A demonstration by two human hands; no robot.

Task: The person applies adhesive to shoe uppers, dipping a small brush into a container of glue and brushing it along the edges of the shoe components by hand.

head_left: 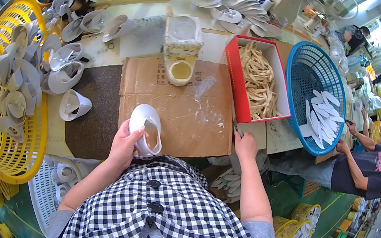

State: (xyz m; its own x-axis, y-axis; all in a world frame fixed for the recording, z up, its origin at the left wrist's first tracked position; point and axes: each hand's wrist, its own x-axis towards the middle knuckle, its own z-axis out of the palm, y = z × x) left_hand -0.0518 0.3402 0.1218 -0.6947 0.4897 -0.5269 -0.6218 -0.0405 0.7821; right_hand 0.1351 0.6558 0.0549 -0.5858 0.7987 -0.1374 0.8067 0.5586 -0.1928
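We look into a busy workshop with a green floor (278, 189), and across its middle runs a cluttered bench (56, 136). At the centre of the frame lies a flat cardboard sheet (198, 135), smeared with whitish residue. Our left hand (125, 144) has closed on a curved white piece (140, 116), thumb on its side and fingers behind it, at the lower left of the cardboard; its rounded end points up the frame. Our right hand (246, 146) sits by the cardboard's right edge, well apart from the piece, fingers curled at a thin tool (236, 127); we cannot tell how firmly it grips.

We judge the step in hand to be holding the piece ready, with its opening facing us. The next move seems to call for a steady left grip that does not dent the rim.

Above the cardboard's middle stands a crusted holder (182, 44); a red box (237, 79) of cream strips and a blue basket (299, 68) with white slips sit to the right.
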